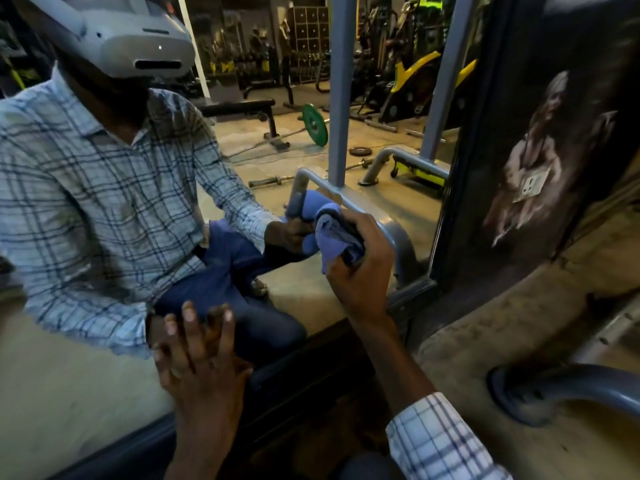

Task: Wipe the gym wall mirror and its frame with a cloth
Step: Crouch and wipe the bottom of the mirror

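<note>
Worn on the head, wide-angle, bowing straight lines toward the edges. Aimed forward and down at the mirror point(311, 157), very near, close enough to lay both hands on the glass. Grip of the right hand point(360, 275) on the cloth point(334, 233) set just right of centre. Above and left of the grip, reflected in the glass, the headset point(138, 39), facing back. Below and left of the grip, the left hand point(201, 368) flat on the glass. Right of the grip, the dark frame point(446, 209), seen at a slant.
</note>
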{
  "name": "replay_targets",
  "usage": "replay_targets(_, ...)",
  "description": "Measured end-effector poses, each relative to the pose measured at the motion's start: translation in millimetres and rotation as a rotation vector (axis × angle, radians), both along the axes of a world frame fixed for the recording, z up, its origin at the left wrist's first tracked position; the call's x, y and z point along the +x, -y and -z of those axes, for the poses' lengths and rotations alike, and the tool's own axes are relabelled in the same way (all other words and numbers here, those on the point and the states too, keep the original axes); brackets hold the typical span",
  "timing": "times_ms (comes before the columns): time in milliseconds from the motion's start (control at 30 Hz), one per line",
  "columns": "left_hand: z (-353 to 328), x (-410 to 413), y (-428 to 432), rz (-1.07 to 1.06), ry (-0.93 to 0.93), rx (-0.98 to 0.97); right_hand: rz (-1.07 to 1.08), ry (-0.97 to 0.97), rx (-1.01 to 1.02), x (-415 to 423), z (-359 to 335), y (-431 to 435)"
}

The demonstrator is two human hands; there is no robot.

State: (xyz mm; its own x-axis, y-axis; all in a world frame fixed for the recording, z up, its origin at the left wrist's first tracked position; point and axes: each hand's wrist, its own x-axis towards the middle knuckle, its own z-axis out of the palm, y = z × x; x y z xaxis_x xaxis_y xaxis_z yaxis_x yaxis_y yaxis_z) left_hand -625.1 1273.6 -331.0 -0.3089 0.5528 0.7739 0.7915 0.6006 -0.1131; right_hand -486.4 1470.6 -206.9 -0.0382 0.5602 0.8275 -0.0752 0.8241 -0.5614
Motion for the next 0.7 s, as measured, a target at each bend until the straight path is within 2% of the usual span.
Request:
replay_targets(67, -8.5, 18.9, 2.6, 0.066, 0.132, 0.058, -0.003, 0.015, -0.015, 5.5, -1.2, -1.4)
replay_targets(133, -24.7, 34.3, -3.6, 0.104, 0.186, 0.118, -0.023, 0.059, -0.018, 10.9, -3.7, -1.5)
replay_targets(233, -52.5, 44.6, -37.2, 0.154, 0.156, 0.142, -0.092, 0.115, 0.052, 18.0, -10.6, -11.5)
replay_targets(333, -71.6, 52.6, -74.2, 0.087, 0.095, 0.092, -0.140, 0.179, 0.092, 31.3, -4.5, -39.7)
replay_targets(433, -72.0, 57.3, -83.8, 0.005, 0.070, 0.057, -0.065, 0.103, -0.015, 51.1, 18.4, -69.9)
replay_targets(533, -70.2, 57.9, -79.9, -0.030, 0.046, 0.022, 0.081, -0.086, -0.195, 52.3, 36.0, -68.5)
replay_targets(633, -72.3, 61.3, -80.7, -0.059, 0.049, -0.018, 0.025, -0.199, -0.300, 32.0, 29.1, -48.6)
replay_targets(700, -70.2, 60.6, -79.5, -0.087, 0.036, -0.028, -0.080, -0.111, -0.225, 22.8, 26.9, -35.0)
